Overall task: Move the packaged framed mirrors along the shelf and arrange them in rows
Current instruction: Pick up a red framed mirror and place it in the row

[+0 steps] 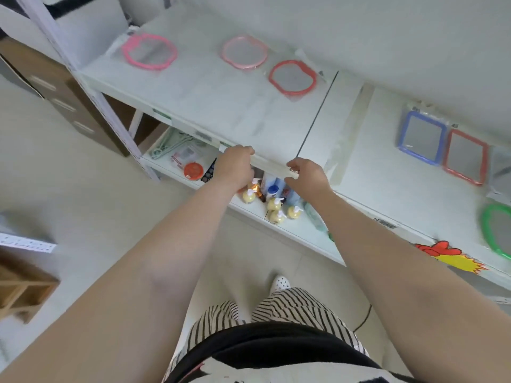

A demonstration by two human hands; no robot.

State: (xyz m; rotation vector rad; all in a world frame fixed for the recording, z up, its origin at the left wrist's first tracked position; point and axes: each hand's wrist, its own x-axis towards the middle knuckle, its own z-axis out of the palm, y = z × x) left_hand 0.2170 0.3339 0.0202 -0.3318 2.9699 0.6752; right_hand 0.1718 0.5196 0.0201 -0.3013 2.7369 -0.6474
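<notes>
Packaged framed mirrors lie flat on the white shelf. At the back left is a bright pink rounded mirror, then a pale pink one and a red one. On the right section lie a blue rectangular mirror, a red rectangular one and a green one cut off by the frame. My left hand and my right hand are at the shelf's front edge, fingers loosely curled, holding no mirror.
The shelf below holds yellow pump bottles, an orange-lidded jar and pale green hangers. A shelf post and brown cartons stand left. A wooden crate sits lower left. A red-yellow sticker marks the right edge.
</notes>
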